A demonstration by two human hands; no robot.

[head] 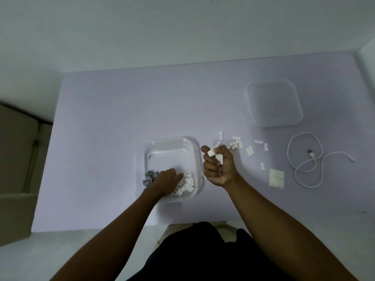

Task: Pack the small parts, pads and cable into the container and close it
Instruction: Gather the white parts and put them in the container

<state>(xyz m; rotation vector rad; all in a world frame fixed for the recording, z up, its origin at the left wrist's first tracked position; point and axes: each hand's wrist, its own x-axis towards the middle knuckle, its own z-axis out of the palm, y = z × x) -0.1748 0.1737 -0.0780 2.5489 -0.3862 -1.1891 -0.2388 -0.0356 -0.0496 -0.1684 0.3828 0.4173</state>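
Note:
A clear square container (172, 144) sits at the table's middle. White small parts (187, 182) and grey parts (149, 177) lie along its near side. My left hand (167, 180) reaches into the container and rests among them; whether it grips any is unclear. My right hand (218, 167), just right of the container, is closed on white small parts (215, 155). More loose white parts (237, 144) are scattered to the right. White pads (276, 178) lie nearer the front. A white cable (304, 159) is coiled at the right. The clear lid (274, 103) lies at the back right.
The lilac table (121, 108) ends at a near edge just in front of my lap. A brown box or cabinet (18, 169) stands off the table's left side. A white wall runs behind the table.

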